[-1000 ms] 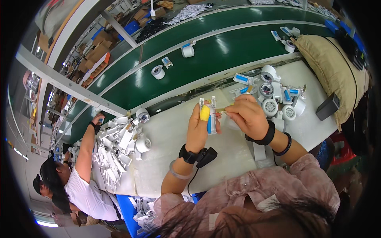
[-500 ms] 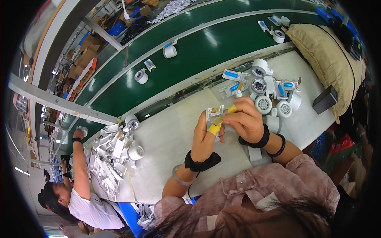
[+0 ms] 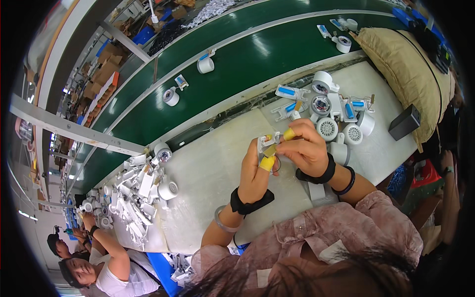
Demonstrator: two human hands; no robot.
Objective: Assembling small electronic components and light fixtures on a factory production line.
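My left hand (image 3: 253,173) grips a small white plastic housing (image 3: 263,143) between thumb and fingers, above the middle of the worktable. Against it, my right hand (image 3: 309,152) pinches a small tan, flat piece (image 3: 270,151); a thin dark wire loops below. Yellow tape wraps my left thumb and a right fingertip. Just beyond my right hand lie several white round fan units (image 3: 327,128) with grilles, and clear-white holders with blue cylindrical cells (image 3: 350,111).
A heap of white plastic parts (image 3: 143,188) covers the table's left. Beyond, a green conveyor belt (image 3: 232,69) carries fan units. A black box (image 3: 404,123) and a beige sack (image 3: 401,69) stand at right. Co-workers sit at far left; another person's arm (image 3: 449,188) shows at right.
The units on the belt have shifted slightly left. The co-worker at left has drawn an arm back from the belt. My hands stay nearly in place on the housing.
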